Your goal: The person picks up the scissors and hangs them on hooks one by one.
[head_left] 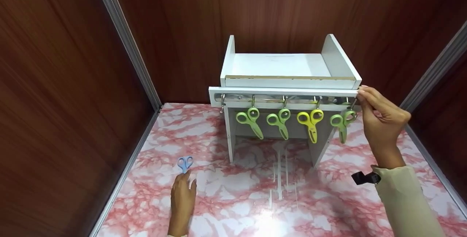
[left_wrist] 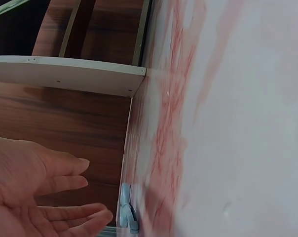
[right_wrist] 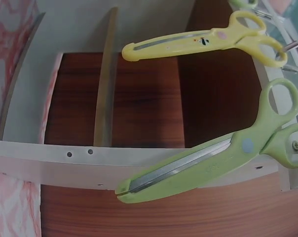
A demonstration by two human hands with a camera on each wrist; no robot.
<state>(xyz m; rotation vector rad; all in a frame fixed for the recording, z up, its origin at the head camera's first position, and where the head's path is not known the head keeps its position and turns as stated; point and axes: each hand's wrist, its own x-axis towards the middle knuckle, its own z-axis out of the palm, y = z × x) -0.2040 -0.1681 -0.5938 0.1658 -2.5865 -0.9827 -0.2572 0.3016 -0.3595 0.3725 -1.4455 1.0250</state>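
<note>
Blue scissors [head_left: 185,163] lie on the table at the left, handles pointing away. My left hand [head_left: 183,197] is stretched toward them, its fingertips right at their near end. In the left wrist view the fingers look loose, with the scissors just past them. At the white shelf, my right hand [head_left: 385,120] pinches the right end of a hook rail [head_left: 215,100]. Nearest to that hand hang green scissors [head_left: 342,124], seen large in the right wrist view. Yellow scissors [head_left: 312,122] and two more green scissors [head_left: 280,122] hang further left along the rail.
The white shelf unit [head_left: 277,82] stands on a pink-and-white marbled table [head_left: 219,200]. The leftmost hook [head_left: 222,102] carries no scissors. Brown wood panels [head_left: 182,29] with metal edge strips enclose the back and both sides.
</note>
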